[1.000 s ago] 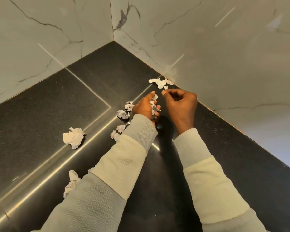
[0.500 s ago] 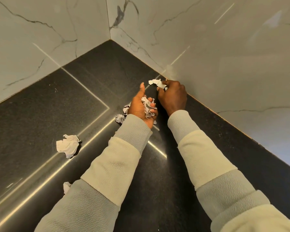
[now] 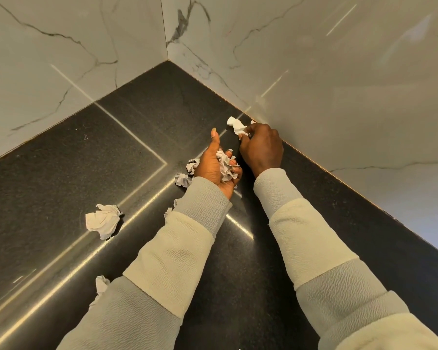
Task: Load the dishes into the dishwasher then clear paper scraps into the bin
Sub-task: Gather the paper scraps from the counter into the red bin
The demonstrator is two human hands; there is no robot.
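Paper scraps (image 3: 102,220) lie scattered on the black counter (image 3: 61,173); gathering is underway. The right hand (image 3: 262,147) pinches one scrap (image 3: 237,126) by the wall, the left hand (image 3: 216,165) cups a wad (image 3: 225,165). Next, likely transfer it leftward.

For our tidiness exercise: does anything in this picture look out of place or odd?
Yes: crumpled white paper scraps litter the polished black stone counter, the largest lying alone at left, smaller ones beside the left hand, which grips a wad. The right hand pinches another scrap by the white marble wall.
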